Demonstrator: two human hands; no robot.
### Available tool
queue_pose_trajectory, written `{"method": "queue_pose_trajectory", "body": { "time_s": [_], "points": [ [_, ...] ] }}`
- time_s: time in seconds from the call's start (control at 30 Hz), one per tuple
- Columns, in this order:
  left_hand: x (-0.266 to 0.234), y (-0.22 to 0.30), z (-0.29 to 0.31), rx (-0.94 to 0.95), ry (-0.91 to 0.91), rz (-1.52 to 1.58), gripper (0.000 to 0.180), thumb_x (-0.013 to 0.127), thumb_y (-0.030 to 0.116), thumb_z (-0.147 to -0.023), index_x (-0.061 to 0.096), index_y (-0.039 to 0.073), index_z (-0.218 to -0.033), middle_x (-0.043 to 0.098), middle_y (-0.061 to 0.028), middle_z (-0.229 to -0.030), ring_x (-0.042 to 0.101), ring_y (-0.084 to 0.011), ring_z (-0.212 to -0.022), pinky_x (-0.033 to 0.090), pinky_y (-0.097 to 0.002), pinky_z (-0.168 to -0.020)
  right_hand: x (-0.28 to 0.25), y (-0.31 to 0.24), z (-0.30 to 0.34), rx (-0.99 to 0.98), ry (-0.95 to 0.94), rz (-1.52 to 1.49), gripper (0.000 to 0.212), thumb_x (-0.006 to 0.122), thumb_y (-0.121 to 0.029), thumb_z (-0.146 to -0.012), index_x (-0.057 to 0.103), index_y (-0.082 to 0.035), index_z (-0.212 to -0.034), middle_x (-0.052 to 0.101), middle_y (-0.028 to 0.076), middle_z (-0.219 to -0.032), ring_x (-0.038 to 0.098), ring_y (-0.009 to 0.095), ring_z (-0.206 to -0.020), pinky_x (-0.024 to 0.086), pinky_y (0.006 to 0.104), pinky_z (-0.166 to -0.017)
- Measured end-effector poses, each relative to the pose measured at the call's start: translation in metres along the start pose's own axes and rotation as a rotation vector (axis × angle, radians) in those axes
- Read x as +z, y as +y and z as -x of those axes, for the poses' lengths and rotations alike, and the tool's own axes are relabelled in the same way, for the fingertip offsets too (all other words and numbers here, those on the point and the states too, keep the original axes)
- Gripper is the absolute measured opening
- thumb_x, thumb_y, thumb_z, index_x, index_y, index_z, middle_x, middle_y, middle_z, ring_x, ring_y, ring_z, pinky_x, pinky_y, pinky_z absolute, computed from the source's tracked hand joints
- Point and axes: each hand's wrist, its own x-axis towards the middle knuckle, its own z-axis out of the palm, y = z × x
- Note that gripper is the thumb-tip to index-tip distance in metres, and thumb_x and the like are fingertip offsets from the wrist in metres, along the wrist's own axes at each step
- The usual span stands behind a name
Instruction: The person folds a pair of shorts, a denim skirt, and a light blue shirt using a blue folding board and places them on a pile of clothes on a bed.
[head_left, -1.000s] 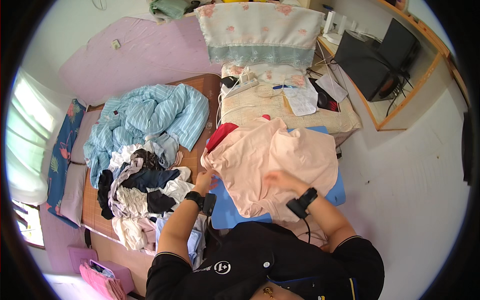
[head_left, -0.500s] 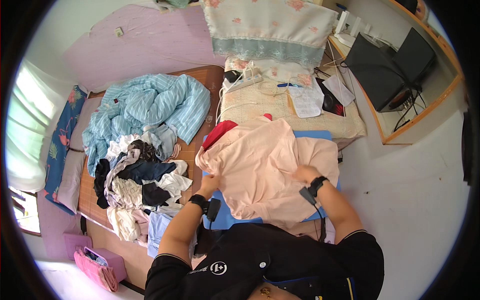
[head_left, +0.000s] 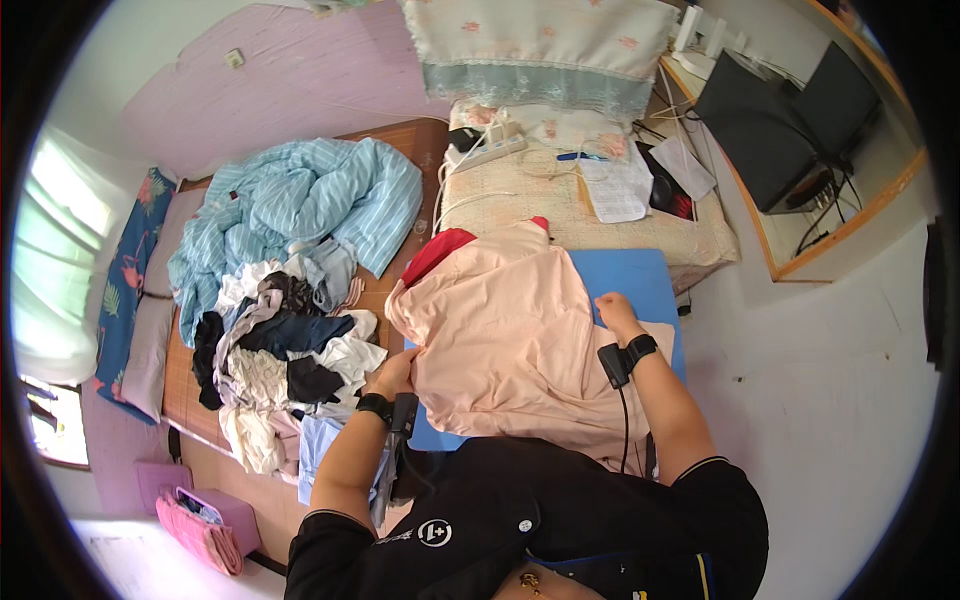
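Note:
A pale pink garment (head_left: pixel 505 330) lies spread over a blue board (head_left: pixel 632 275) in front of me. Red cloth (head_left: pixel 436 252) shows from beneath its far left edge. At the garment's left side, my left hand (head_left: pixel 395 373) is closed on the fabric edge. My right hand (head_left: pixel 616 312) is curled closed over the board, right beside the garment's right edge. Whether fabric is caught in its fingers is hidden. A pink part of the garment lies under and beyond my right wrist. Each wrist wears a black strap with a small box.
On the left, a bed holds a heap of mixed clothes (head_left: pixel 290 365) and a blue striped quilt (head_left: pixel 300 205). Beyond the board stands a cloth-covered table (head_left: pixel 480 205) with a power strip (head_left: pixel 490 150), papers (head_left: pixel 615 190) and cables. A pink bin (head_left: pixel 232 520) sits at lower left.
My right hand has moved away from me, and the fabric on the far right has drawn back, baring more blue board. My left hand has shifted slightly left with the garment edge.

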Motion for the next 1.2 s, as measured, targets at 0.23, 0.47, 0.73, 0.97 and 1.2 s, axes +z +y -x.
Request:
{"method": "queue_pose_trajectory", "body": {
  "time_s": [0.23, 0.47, 0.73, 0.97, 1.2],
  "points": [
    [0.021, 0.015, 0.052, -0.048, -0.177, 0.183, 0.04, 0.042, 0.033, -0.087, 0.053, 0.002, -0.109, 0.058, -0.0118, -0.107, 0.057, -0.0223, -0.095, 0.04, -0.0383, -0.09, 0.009, -0.017, 0.004, 0.445, -0.544, -0.754, 0.031, 0.056, -0.015, -0.081, 0.052, 0.009, -0.1, 0.059, 0.016, -0.094, 0.059, 0.027, -0.079, 0.049, 0.0386, -0.07],
    [-0.028, -0.002, 0.042, -0.119, -0.592, 0.339, 0.033, 0.043, 0.027, -0.085, 0.054, 0.002, -0.104, 0.061, -0.0084, -0.091, 0.058, -0.0168, -0.069, 0.046, -0.0245, -0.061, -0.038, -0.027, 0.019, 0.158, -0.367, -1.072, 0.03, 0.047, -0.018, -0.087, 0.051, 0.006, -0.104, 0.056, 0.015, -0.103, 0.056, 0.023, -0.089, 0.046, 0.0347, -0.076],
    [0.053, 0.002, 0.065, -0.001, -0.509, 0.092, 0.014, 0.049, 0.013, -0.083, 0.052, 0.003, -0.094, 0.059, -0.0053, -0.084, 0.057, -0.014, -0.077, 0.045, -0.0256, -0.069, -0.054, 0.004, 0.047, 0.175, -0.299, -1.169, 0.027, 0.044, -0.013, -0.089, 0.049, 0.007, -0.106, 0.053, 0.016, -0.11, 0.052, 0.023, -0.1, 0.039, 0.0348, -0.09],
    [0.016, 0.011, 0.021, 0.14, -0.456, -0.056, 0.034, 0.044, 0.016, -0.08, 0.052, -0.002, -0.107, 0.056, -0.0112, -0.108, 0.051, -0.0221, -0.101, 0.036, -0.0351, -0.093, -0.066, -0.019, 0.072, 0.029, -0.243, -1.063, 0.021, 0.047, -0.013, -0.087, 0.053, 0.005, -0.096, 0.057, 0.011, -0.098, 0.055, 0.02, -0.088, 0.043, 0.0312, -0.08],
    [-0.003, 0.103, 0.055, 0.624, -0.095, -0.025, 0.016, 0.042, 0.015, -0.08, 0.053, 0.003, -0.083, 0.056, -0.0049, -0.074, 0.054, -0.0168, -0.071, 0.045, -0.0289, -0.068, -0.127, -0.048, 0.083, -0.062, 0.035, -0.92, 0.023, 0.046, -0.019, -0.089, 0.051, -0.001, -0.102, 0.057, 0.01, -0.099, 0.056, 0.018, -0.09, 0.046, 0.0311, -0.079]
  ]
}}
